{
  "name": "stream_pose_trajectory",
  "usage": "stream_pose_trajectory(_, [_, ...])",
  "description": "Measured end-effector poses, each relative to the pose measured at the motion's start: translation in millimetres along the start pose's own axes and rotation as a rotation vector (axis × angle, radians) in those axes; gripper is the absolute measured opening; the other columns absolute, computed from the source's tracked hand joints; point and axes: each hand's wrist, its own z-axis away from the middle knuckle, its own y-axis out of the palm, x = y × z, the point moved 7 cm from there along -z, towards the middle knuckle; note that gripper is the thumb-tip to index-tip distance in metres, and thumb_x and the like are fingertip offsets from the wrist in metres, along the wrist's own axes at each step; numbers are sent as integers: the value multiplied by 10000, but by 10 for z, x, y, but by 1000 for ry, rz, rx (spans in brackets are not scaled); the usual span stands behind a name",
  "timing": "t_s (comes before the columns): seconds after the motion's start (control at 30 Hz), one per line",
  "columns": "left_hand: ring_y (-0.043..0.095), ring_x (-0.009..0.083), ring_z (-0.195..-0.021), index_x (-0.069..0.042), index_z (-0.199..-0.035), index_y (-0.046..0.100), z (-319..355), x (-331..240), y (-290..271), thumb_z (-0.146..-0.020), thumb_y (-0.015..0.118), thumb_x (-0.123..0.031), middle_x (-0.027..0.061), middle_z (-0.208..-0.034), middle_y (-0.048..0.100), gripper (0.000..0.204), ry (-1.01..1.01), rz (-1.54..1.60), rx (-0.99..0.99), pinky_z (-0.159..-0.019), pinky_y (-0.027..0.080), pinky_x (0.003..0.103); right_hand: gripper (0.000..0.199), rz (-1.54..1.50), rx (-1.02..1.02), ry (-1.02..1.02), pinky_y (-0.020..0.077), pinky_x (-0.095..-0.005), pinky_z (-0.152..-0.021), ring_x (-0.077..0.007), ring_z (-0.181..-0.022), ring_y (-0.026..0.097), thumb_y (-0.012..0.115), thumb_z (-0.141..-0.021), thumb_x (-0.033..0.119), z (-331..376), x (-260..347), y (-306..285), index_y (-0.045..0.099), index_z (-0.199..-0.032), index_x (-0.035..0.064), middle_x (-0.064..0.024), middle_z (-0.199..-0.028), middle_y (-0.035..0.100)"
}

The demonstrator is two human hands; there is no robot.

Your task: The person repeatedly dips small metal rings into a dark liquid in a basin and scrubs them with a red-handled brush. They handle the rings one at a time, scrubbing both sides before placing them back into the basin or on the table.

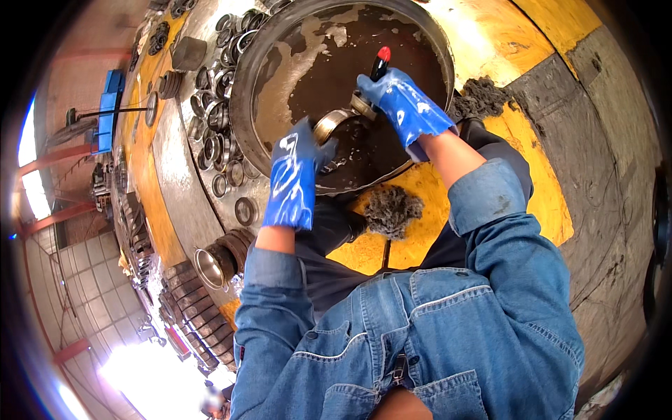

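Note:
My left hand (294,168), in a wet blue rubber glove, is closed on a metal ring (334,124) at its left end. The ring is held tilted over a wide round metal basin (241,105) of dark liquid. To its right, my right hand (409,105), gloved the same way, grips what looks like a brush (380,64) with a black handle and red end. A wide metallic band (362,106) shows below that hand, close to the ring. The brush's working end is hard to make out. My left fingers are slightly blurred.
Many dark metal rings (217,115) lie heaped left of the basin. A metal pot (210,268) and stacked round parts stand nearer on the left. A clump of grey fibres (393,212) sits between my legs, and another (481,98) lies right of the basin.

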Motion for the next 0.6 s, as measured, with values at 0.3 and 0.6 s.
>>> stream_pose_trajectory(0.3, [712,428,-1064,-32,-1084,759,-334,-425,19,-809,830,-431,245,-1085,751,489,77,-84,100,-931,563,476,507,446,7,-17,567,-449,-965,-342,-1070,729,652,-919,586,20,0,-2,767,-1199,179,-102,-1130,777])
stream_pose_trajectory(0.6, [761,213,-918,-21,-1181,750,154,645,84,-731,896,-237,134,-1040,795,520,-89,564,-154,-875,593,356,596,36,30,-164,583,-391,-810,-250,-765,727,636,-890,627,489,634,-380,783,-900,50,-115,-790,761])
